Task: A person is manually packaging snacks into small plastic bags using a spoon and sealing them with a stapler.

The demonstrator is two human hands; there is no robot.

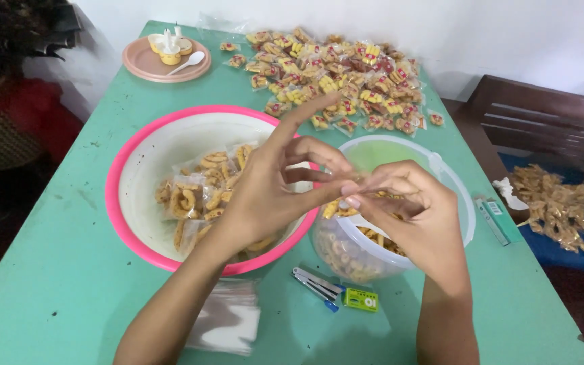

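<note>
My left hand [275,186] and my right hand [417,220] meet over the rim of a clear plastic container [366,260] filled with loose ring-shaped snacks. Both pinch a small clear snack packet [346,206] between fingertips; the left index finger points up. Left of them, a wide pink-rimmed white basin [147,152] holds several filled packets. A pile of sealed labelled packets [343,78] lies at the far side of the green table [55,270].
A stapler [315,284] and a small green staple box [361,299] lie in front of the container. A stack of clear empty bags [228,318] sits near my left forearm. A pink plate [163,61] with spoon stands far left. A bench with more snacks [555,203] is right.
</note>
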